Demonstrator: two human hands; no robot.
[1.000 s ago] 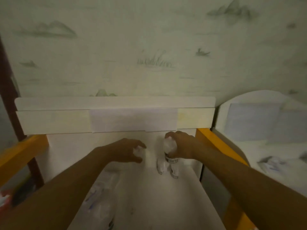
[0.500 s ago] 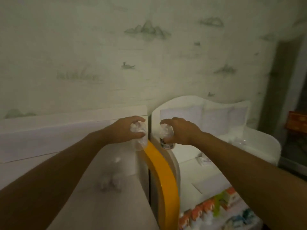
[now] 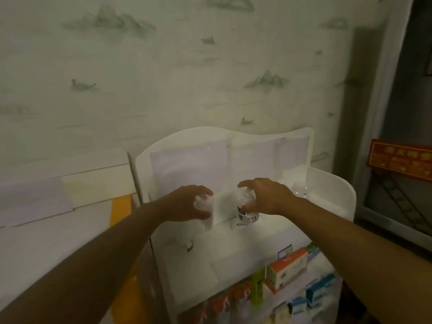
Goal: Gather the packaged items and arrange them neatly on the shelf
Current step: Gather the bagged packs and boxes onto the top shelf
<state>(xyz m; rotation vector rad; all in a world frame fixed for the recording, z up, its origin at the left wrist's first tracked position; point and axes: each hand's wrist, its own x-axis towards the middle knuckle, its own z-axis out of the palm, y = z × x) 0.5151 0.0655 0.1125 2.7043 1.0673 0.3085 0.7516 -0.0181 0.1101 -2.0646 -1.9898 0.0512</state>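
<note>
Left hand (image 3: 187,203) grips a clear wrapped packet (image 3: 205,206); right hand (image 3: 266,197) curls round a labelled wrapped bottle (image 3: 246,208) above the white shelf (image 3: 327,197)

Two clear-wrapped packets hang over a white shelf (image 3: 327,183): the left packet (image 3: 205,206) plain, the right packet (image 3: 246,206) upright (a barcode label at its base), well apart.

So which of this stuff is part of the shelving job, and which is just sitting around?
In the job:
left hand gripping a clear packet
right hand gripping a wrapped bottle
white shelf

Lying about:
coloured boxes on the lower tier
red sign
orange-edged unit
</note>
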